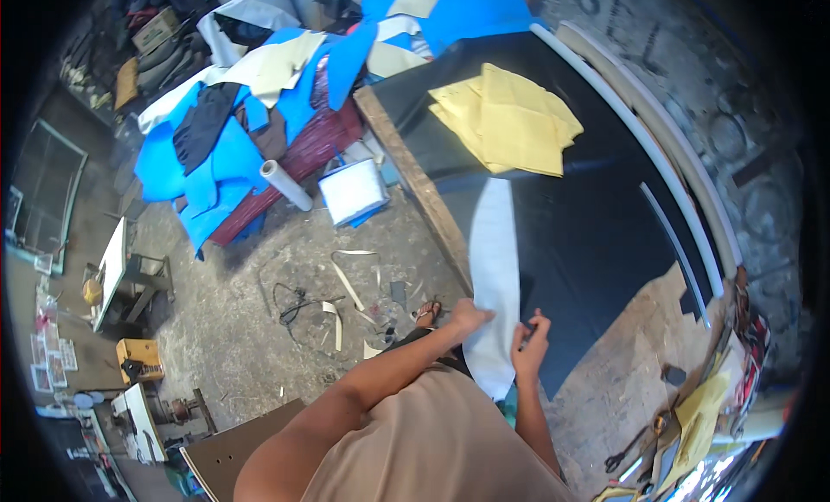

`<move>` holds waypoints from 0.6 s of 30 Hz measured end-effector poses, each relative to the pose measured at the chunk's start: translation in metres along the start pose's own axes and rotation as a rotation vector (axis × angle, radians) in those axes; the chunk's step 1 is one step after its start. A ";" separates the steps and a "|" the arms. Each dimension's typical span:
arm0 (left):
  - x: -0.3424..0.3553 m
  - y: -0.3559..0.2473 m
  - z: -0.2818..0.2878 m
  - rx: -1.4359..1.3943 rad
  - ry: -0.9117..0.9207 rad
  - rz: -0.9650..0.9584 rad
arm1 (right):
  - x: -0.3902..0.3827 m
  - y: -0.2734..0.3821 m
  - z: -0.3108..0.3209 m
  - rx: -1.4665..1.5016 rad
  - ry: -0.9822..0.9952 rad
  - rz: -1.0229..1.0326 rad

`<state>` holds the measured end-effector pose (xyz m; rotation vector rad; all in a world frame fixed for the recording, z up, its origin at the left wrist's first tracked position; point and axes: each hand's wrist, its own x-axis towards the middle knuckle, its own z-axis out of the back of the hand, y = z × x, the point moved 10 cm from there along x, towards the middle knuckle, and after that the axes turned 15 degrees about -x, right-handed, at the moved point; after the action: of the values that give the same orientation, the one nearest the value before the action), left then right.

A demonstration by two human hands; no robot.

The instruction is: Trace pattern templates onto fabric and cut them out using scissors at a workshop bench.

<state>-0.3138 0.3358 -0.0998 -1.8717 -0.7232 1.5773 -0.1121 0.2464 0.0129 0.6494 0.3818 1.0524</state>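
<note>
Left hand (471, 317) is gripping a tapered white strip (495, 260) running twelve-to-six, right hand (530, 343) curling at three o'clock, hold unclear.

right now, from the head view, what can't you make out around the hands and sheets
Head view:
Right hand: anything in its grip is too small and blurred.
Left hand: exact finger placement, too small.
White piece: its underside, hidden by its upper face.
Black sheet: part lies hidden under the yellow pieces.
Blue sheets: cut off by the top edge.
</note>
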 end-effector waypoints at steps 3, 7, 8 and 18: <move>-0.020 -0.061 0.025 -0.125 0.109 -0.021 | 0.017 -0.002 0.015 0.034 -0.143 0.036; -0.050 -0.214 0.162 -0.044 -0.042 -0.309 | 0.043 0.035 0.010 0.063 -0.174 -0.085; -0.058 -0.256 0.193 -0.063 -0.118 -0.377 | 0.053 0.045 -0.001 0.062 -0.171 -0.083; 0.092 -0.575 0.558 0.370 -0.932 -1.232 | 0.182 0.181 -0.160 -0.236 -0.288 0.101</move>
<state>-0.8721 0.8439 0.1836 -0.1097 -1.4336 1.4117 -0.2435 0.5185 0.0137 0.6012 -0.0261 1.0621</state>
